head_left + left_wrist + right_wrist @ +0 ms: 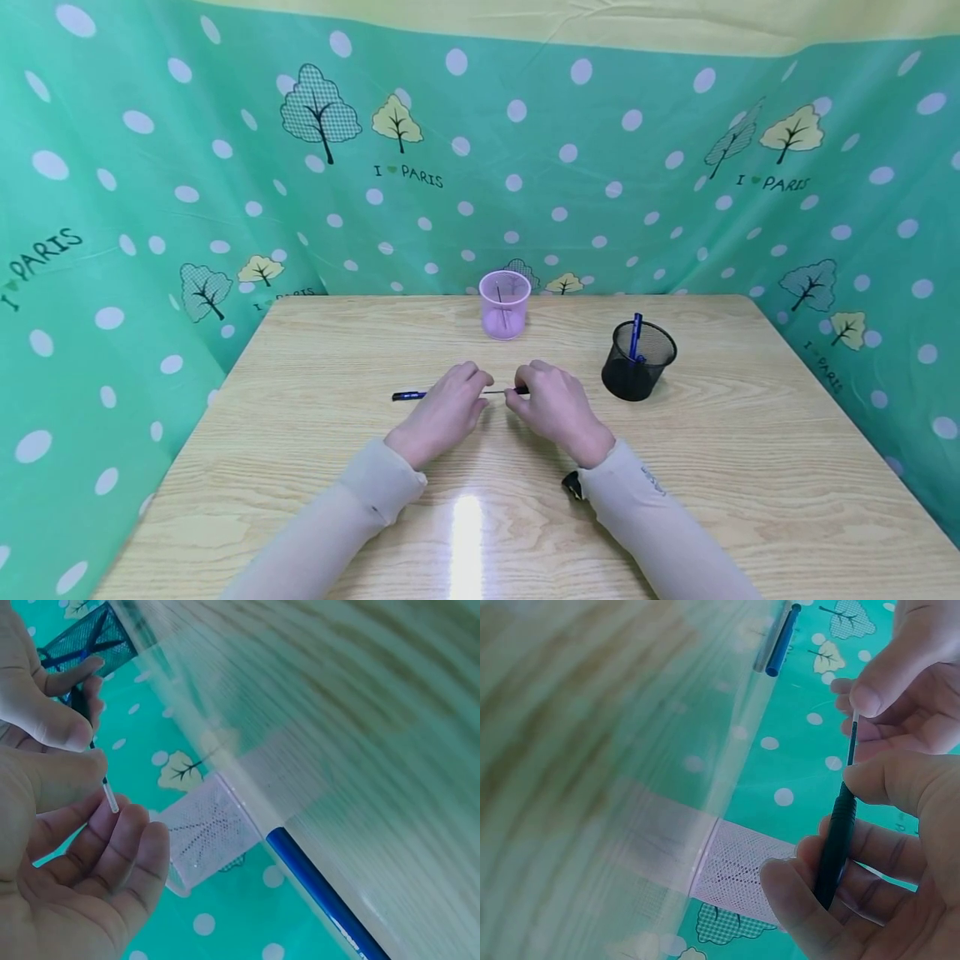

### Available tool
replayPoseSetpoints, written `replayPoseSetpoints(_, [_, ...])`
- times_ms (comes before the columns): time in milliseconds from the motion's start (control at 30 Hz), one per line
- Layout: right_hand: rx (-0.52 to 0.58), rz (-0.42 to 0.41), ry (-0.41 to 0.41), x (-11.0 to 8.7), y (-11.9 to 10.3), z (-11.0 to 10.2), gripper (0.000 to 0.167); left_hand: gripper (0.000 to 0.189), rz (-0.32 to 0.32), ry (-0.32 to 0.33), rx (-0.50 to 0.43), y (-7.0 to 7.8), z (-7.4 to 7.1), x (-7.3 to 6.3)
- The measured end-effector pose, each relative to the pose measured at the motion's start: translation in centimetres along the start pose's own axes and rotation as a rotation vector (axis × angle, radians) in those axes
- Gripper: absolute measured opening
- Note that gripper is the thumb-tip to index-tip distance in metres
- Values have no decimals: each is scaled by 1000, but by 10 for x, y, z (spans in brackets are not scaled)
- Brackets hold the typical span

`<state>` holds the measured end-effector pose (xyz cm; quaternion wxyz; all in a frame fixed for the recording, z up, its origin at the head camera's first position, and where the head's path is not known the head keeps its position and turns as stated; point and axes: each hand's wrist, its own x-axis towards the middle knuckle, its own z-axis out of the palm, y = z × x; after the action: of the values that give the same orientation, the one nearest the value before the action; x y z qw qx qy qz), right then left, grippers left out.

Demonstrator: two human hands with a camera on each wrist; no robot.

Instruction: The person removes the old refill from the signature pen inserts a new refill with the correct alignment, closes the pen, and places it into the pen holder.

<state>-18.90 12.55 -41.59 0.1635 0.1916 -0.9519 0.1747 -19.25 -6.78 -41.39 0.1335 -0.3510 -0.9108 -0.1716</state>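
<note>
- I had the black barrel (836,847) and its thin rod (852,742) in view above the middle of the worktop (750,500)
- The right hand (551,400) had its fingers curled round the barrel, while the left hand (450,408) pinched the rod near its pale end, its other fingers loosely bent
- A blue pen (408,395) lay just beyond the left hand, partly hidden by it, the nearest obstacle on that side
- The purple mesh cup (491,323) stood upright ahead of the hands, near the back edge; I could not tell whether the dark lines showing through it were inside or behind
- The black mesh cup (628,385) stood to the right with a blue marker (635,333) leaning in it, close enough to limit the right hand outward
- A small black piece (573,486) sat against the right sleeve (667,525), partly covered
- I saw broad wood out to the left and right edges, and glare (467,542) between the forearms
- The green cloth (540,142) closed off the back and both sides
</note>
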Motion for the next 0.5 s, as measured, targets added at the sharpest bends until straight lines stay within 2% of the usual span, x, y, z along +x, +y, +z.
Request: replayPoseSetpoints(500, [-6, -11, -7, 0, -1, 1, 15, 13, 34, 20, 30, 1, 4, 3])
